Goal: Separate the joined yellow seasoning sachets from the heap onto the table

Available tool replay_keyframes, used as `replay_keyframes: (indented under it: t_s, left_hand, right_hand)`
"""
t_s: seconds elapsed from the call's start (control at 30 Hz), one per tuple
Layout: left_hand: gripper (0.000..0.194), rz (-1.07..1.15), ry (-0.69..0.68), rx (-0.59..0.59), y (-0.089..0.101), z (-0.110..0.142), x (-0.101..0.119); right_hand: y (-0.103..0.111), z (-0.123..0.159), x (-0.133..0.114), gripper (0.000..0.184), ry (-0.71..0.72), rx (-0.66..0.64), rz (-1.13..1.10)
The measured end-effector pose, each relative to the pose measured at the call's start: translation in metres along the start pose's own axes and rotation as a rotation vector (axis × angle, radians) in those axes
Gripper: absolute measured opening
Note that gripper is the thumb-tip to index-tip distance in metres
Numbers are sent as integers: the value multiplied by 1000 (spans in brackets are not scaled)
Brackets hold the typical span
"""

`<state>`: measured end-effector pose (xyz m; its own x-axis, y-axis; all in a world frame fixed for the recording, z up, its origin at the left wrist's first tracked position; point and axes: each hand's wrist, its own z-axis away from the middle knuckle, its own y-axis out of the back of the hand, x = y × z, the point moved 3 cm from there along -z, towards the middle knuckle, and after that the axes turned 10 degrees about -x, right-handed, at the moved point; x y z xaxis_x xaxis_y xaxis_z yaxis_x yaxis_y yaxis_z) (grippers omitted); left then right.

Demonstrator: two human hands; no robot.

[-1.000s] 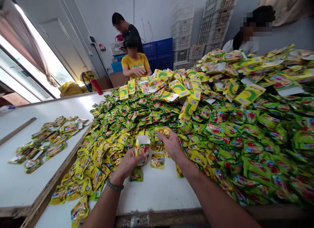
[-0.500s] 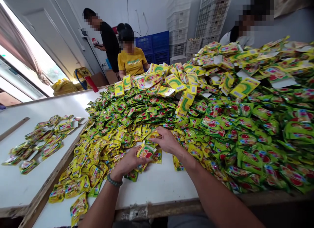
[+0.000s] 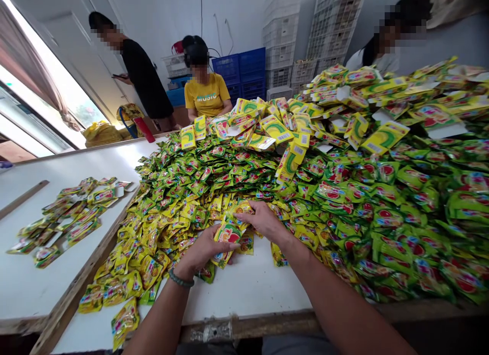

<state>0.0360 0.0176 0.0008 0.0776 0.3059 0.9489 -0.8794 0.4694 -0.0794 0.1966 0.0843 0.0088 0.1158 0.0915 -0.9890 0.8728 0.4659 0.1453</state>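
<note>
My left hand [image 3: 205,249] is closed round a small printed carton [image 3: 228,234], yellow and green with red fruit on its face, thumb across the front. My right hand [image 3: 264,221] pinches a small yellow packet [image 3: 243,209] at the carton's upper end. How far the packet sits inside the carton, I cannot tell. Loose yellow packets [image 3: 148,268] lie to the left and under the hands, on the white tabletop [image 3: 263,289]. Green packets [image 3: 385,217] with red fruit prints are heaped behind and to the right.
Yellow cartons [image 3: 277,128] are piled on top of the heap at the back. Beyond a wooden strip [image 3: 89,273], filled cartons [image 3: 72,207] lie in a group at left. Across the table sits a person in a yellow shirt [image 3: 208,94]; another stands in black [image 3: 143,77]. Crates [image 3: 280,54] are stacked behind.
The right hand has brought the yellow packet against the carton's upper end, and the carton's white flap no longer shows. The person in black has moved left.
</note>
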Motion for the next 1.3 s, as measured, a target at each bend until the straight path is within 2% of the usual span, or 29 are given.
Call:
replay_keyframes:
  t_s: [0.1, 0.2, 0.33, 0.4, 0.53, 0.73, 0.9, 1.13, 1.3]
  left_hand:
    - [37, 66, -13, -32, 1, 3, 3]
    - [38, 30, -17, -60, 2, 4, 3]
    - [40, -25, 1, -54, 1, 2, 0]
    - [41, -11, 20, -57, 1, -1, -2]
    - [37, 44, 23, -55, 3, -3, -2]
    - [37, 73, -8, -46, 6, 1, -1]
    - [36, 136, -37, -59, 4, 0, 1]
    - [39, 124, -40, -25, 7, 0, 1]
    - [33, 137, -65, -24, -4, -1, 0]
  right_hand:
    - [1, 1, -1, 28, 15, -2, 29]
    - [-4, 3, -7, 18, 38, -76, 243]
    - [-12, 5, -13, 10, 49, -35, 503]
    - [-14, 6, -12, 7, 17, -38, 454]
    - [-9, 7, -13, 19, 80, -19, 249]
    - [-11, 8, -18, 8, 177, 74, 409]
    - [-16, 7, -15, 9, 132, 153, 373]
    - [-31, 10, -5, 31, 14, -72, 216]
    - [-28, 10, -9, 40, 129, -180, 222]
